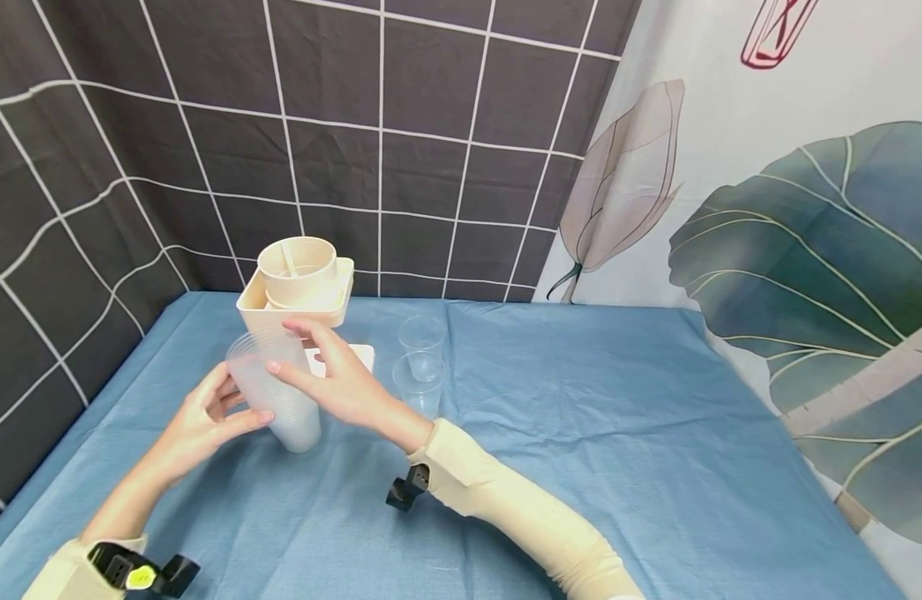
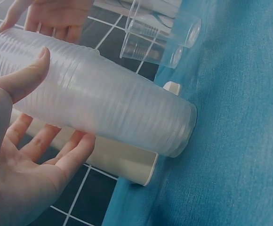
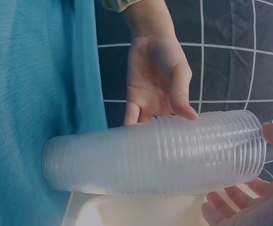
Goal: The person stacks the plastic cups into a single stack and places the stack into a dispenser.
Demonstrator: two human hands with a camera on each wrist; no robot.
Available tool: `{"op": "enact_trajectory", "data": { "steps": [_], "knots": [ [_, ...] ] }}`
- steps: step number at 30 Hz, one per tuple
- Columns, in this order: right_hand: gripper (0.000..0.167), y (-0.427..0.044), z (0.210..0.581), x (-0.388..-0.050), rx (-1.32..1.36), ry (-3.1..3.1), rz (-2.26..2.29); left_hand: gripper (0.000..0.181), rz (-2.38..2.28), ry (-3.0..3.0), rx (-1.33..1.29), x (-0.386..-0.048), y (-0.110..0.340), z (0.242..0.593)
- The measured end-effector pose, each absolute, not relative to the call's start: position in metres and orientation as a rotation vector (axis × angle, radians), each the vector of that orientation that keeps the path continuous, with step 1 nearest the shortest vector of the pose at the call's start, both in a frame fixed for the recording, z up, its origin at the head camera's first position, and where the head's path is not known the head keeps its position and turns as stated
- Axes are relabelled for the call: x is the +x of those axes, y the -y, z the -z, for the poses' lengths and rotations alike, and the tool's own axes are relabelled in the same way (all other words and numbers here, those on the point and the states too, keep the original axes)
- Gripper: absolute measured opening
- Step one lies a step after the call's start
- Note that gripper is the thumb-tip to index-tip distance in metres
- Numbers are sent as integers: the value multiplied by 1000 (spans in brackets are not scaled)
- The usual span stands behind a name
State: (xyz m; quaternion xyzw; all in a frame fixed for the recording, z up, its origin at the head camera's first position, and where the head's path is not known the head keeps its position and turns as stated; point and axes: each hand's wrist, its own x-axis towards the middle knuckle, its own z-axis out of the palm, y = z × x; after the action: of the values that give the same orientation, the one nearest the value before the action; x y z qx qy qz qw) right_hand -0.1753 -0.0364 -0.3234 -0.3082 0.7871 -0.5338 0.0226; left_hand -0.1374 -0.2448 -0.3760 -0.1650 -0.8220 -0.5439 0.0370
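Note:
A tall stack of clear plastic cups leans with its rims up and to the left, its base at the blue cloth. My left hand holds the stack from the left, thumb on the near side and fingers round the other, as the left wrist view shows. At the rim end, my right hand grips round the top cups between thumb and fingers. In the right wrist view, the right thumb lies at the rim and the fingers sit below. How many cups it holds, I cannot tell.
Two separate clear cups stand right of my right hand. Behind the stack is a cream container with a round divided cup on it. A white flat piece shows behind my right hand. Dark gridded cloth hangs along the table's back.

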Motion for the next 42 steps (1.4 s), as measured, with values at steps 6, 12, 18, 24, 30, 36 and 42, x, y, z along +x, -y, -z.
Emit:
{"op": "enact_trajectory", "data": {
  "steps": [6, 12, 18, 24, 30, 36, 42],
  "knots": [
    [54, 32, 324, -173, -1018, -2487, 1669, 75, 1686, 2507, -523, -138, 245, 378],
    [55, 24, 325, -174, -1036, -2550, 1669, 75, 1700, 2478, -553, -139, 244, 378],
    [57, 13, 326, -173, -1023, -2599, 1682, 74, 1698, 2469, -554, -138, 244, 378],
    [59, 1, 328, -170, -1012, -2631, 1696, 73, 1714, 2456, -546, -139, 244, 380],
    [63, -11, 330, -167, -961, -2633, 1728, 72, 1724, 2458, -534, -138, 244, 379],
    [67, -26, 331, -167, -908, -2677, 1741, 72, 1724, 2467, -534, -139, 244, 377],
    [68, -38, 335, -166, -885, -2741, 1697, 71, 1736, 2455, -535, -139, 244, 379]
  ]
}}
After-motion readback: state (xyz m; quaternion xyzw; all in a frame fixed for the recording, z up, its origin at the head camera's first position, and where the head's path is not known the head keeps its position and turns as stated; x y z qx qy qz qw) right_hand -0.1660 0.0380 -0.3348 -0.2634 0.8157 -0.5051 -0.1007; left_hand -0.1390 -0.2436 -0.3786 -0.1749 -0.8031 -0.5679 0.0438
